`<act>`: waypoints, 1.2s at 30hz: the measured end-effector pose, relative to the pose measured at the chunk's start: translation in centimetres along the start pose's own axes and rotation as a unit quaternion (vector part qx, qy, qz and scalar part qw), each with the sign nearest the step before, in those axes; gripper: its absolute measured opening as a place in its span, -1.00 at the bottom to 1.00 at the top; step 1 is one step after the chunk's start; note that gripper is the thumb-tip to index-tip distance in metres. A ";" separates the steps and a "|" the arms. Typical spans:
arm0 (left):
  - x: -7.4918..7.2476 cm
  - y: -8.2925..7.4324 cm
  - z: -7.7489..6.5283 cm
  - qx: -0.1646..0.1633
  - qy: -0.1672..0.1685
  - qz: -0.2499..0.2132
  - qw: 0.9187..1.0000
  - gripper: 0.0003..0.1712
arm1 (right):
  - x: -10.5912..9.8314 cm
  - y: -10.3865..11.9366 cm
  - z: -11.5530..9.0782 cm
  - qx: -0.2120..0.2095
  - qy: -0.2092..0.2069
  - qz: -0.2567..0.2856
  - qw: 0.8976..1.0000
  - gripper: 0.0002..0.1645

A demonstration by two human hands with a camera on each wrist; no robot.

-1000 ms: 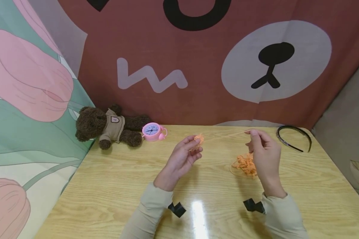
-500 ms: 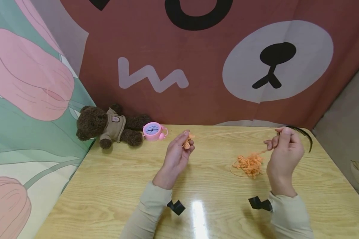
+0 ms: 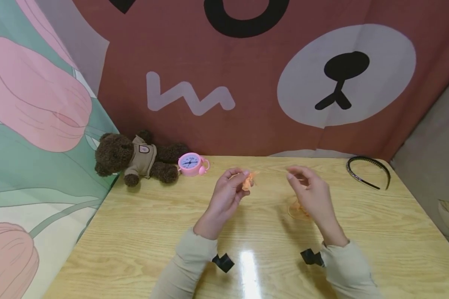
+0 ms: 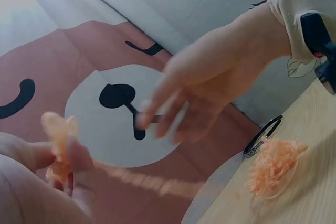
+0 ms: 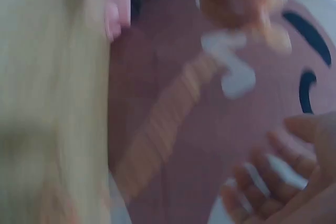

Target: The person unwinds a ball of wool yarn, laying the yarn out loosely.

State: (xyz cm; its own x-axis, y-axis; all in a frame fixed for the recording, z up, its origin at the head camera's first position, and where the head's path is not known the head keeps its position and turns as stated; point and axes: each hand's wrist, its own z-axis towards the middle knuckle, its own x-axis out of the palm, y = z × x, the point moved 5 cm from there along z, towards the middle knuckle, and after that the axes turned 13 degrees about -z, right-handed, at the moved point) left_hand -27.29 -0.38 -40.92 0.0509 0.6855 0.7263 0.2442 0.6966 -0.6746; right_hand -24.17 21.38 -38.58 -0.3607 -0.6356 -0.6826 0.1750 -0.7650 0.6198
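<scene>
My left hand [image 3: 223, 201] pinches a small looped bundle of orange yarn [image 3: 247, 182] between thumb and fingers. In the left wrist view, a blurred orange strand [image 4: 152, 182] runs from that bundle towards a loose, crinkly pile of orange yarn [image 4: 275, 166] on the table. To the right, my right hand [image 3: 316, 199] hovers over the pile, hiding much of it in the head view. Its fingers are loosely bent and spread in the right wrist view, where motion blurs everything; no yarn shows between them.
Behind the hands, a black headband [image 3: 368, 172] lies at the table's far right corner. A pink alarm clock [image 3: 190, 164] and a brown teddy bear [image 3: 142, 160] lie at the back left. A bear-print cloth [image 3: 247, 133] hangs right behind the wooden table [image 3: 134, 249].
My right hand first drew a taut strand of yarn out to the right, then came back left with no strand visible in it. My left hand shifted left and back, still pinching the bundle.
</scene>
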 end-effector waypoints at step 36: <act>2.5 0.3 -2.2 0.119 0.077 0.458 0.878 -0.85 | 1.4 3.6 -1.5 -0.113 -0.055 -0.072 0.989 -0.93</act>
State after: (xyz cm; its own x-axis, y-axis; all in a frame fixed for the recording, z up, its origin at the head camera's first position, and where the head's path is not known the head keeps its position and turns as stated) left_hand -24.94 1.09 -38.96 0.2546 0.9572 -0.1376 -0.1762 -0.0940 -0.9799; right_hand -22.63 17.60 -37.90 -0.4926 -0.5129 -0.7030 0.3107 -0.8583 0.4085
